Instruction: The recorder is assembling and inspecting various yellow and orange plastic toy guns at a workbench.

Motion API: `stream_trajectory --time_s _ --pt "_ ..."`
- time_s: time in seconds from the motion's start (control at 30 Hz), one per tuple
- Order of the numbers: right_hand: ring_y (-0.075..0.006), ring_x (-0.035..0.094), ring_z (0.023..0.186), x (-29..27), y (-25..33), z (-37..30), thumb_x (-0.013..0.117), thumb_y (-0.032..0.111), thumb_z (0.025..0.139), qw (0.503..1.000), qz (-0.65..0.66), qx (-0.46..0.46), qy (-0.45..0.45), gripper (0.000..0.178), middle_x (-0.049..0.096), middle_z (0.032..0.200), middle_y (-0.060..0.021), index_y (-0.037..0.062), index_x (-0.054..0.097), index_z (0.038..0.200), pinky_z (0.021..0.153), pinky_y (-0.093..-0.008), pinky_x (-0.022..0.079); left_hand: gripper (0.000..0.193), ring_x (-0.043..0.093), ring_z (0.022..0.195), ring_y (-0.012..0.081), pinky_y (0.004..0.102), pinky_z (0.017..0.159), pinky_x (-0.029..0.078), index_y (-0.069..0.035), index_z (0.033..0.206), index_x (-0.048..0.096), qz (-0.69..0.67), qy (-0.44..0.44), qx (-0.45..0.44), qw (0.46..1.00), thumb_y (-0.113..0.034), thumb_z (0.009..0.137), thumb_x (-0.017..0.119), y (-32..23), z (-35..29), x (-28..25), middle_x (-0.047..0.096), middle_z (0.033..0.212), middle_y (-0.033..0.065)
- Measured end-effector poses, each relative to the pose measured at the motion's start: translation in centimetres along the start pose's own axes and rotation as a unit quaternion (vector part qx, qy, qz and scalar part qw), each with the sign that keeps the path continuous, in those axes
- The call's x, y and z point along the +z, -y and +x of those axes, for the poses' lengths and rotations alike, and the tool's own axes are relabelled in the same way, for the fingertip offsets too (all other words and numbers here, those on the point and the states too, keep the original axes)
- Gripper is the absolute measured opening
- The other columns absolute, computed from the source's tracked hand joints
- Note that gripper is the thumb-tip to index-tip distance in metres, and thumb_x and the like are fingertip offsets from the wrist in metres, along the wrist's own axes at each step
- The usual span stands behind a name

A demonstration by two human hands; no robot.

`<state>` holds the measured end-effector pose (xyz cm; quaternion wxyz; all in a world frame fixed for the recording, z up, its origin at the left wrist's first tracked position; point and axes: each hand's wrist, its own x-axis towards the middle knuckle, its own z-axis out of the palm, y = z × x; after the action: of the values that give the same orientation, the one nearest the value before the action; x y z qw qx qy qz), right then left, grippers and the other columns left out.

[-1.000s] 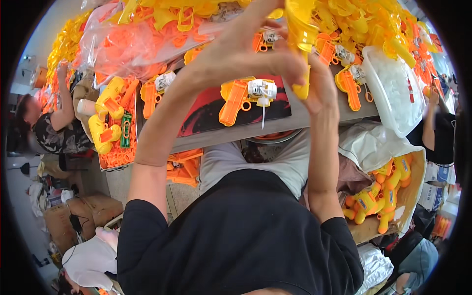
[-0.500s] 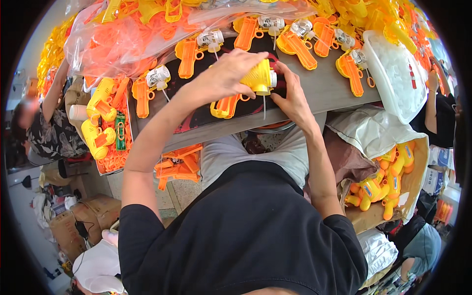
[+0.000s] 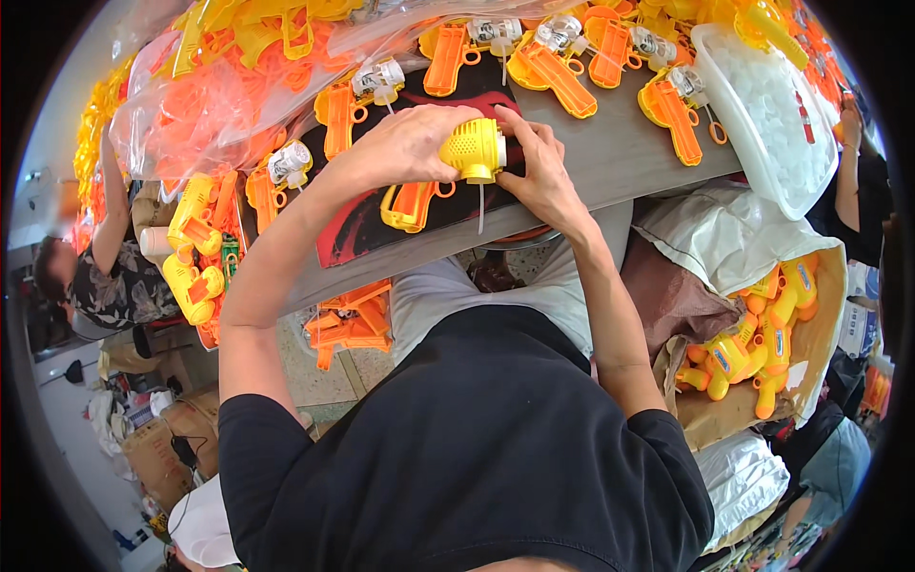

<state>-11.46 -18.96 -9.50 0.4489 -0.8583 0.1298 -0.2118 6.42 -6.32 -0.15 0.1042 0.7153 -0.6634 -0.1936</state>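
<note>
Over the dark mat (image 3: 357, 229) on the table, a yellow and orange toy gun (image 3: 473, 153) is held between my two hands. My left hand (image 3: 410, 145) wraps the yellow perforated barrel from behind and above. At the front end, my right hand (image 3: 545, 176) has its thumb and fingers closed around the white rim. A thin whitish tube (image 3: 481, 210) hangs below the barrel. The orange handle (image 3: 410, 203) extends to the lower left, open side up. Part of the gun is hidden behind my left fingers.
Several half-assembled toy guns (image 3: 553, 81) with clear parts line the table's far side. A white tub (image 3: 758, 124) of translucent parts stands right. Yellow guns fill a sack (image 3: 820, 315) at lower right. Bagged orange parts (image 3: 210, 114) and a box of parts (image 3: 205, 257) sit left.
The view has shifted slightly. Both hands still hold the toy gun, and my right fingers have drawn in closer around its white front rim.
</note>
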Motion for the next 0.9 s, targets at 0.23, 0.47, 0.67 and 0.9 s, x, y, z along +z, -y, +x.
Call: stream_trajectory --time_s 0.23,0.47,0.67,0.9 --pt "-0.0285 0.047 0.127 0.1 0.5 0.0 0.070 0.002 0.071 1.000 0.013 0.003 -0.005 0.080 0.062 0.125 -0.0118 0.0116 0.044 0.146 0.112 -0.0432 0.028 0.071 0.060 0.112 0.0388 0.0449 0.096 0.050 -0.008 0.135 0.045 0.023 0.011 -0.013 1.000 -0.015 0.071 0.075 -0.2 0.0 1.0 0.063 0.117 0.0200" --pt "-0.0286 0.047 0.125 -0.3 1.0 0.1 0.071 0.001 0.070 1.000 0.015 0.000 -0.004 0.079 0.063 0.124 -0.0111 0.0106 0.045 0.144 0.110 -0.0429 0.030 0.061 0.060 0.102 0.0377 0.0468 0.087 0.049 -0.004 0.124 0.042 0.011 0.066 -0.035 0.997 -0.015 0.073 0.072 -1.3 0.3 -0.6 0.061 0.107 0.0193" --pt "-0.0292 0.048 0.124 0.0 0.6 0.2 0.072 0.000 0.068 1.000 0.007 0.008 -0.012 0.080 0.064 0.123 -0.0113 0.0104 0.046 0.143 0.109 -0.0436 0.031 0.063 0.057 0.105 0.0389 0.0473 0.087 0.049 -0.001 0.126 0.039 0.040 0.072 -0.029 0.996 -0.014 0.074 0.073 -2.1 0.4 -0.4 0.057 0.107 0.0193" --pt "-0.0334 0.052 0.118 0.4 0.5 0.2 0.073 0.000 0.067 0.999 -0.007 -0.005 -0.032 0.074 0.065 0.117 -0.0135 0.0053 0.050 0.137 0.107 -0.0472 0.034 0.066 0.055 0.106 0.0425 0.0497 0.086 0.048 0.004 0.126 0.036 0.117 0.071 0.026 0.990 -0.006 0.073 0.074 -1.7 0.5 0.7 0.050 0.114 0.0234"
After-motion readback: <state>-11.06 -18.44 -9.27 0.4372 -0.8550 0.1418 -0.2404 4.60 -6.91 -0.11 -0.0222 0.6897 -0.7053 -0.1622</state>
